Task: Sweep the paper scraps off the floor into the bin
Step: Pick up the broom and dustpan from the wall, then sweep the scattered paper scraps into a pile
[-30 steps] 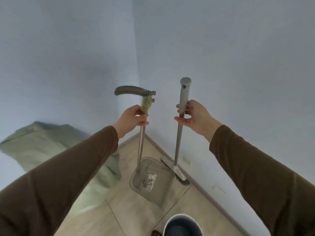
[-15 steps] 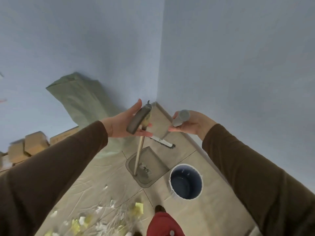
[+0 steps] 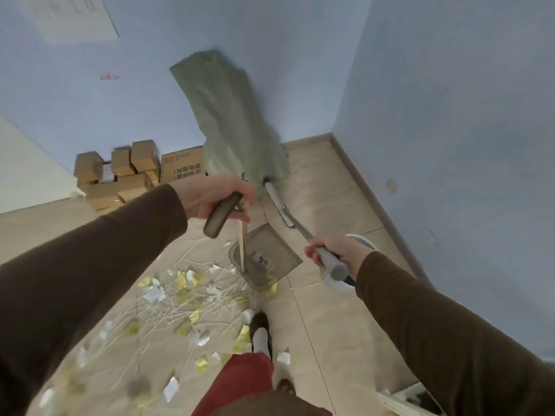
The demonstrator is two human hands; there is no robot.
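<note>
The room has blue walls (image 3: 450, 100) and a pale tile floor (image 3: 330, 310) that meets them in a corner. The left hand (image 3: 210, 196) is wrapped tight around the dark bent handle of the dustpan (image 3: 264, 259). Its thin pole goes down to the grey pan, which sits on the floor. Something small and pale lies in the pan, but it is too blurry to tell what it is. The right hand (image 3: 339, 256) is closed around the grey handle of the broom (image 3: 282, 211). The broom stick slants away from the hand, and its head is down near a green cloth (image 3: 234, 121) that leans on the wall. The bin (image 3: 365, 241) is mostly hidden behind the right hand, so only a bit of its white rim shows, and I cannot see inside it. The paper scraps (image 3: 183, 283), yellow and white, lie scattered on the floor just beside the pan and around the person's foot (image 3: 259, 331). Brown boxes (image 3: 126, 172) are stacked by the far wall.
</note>
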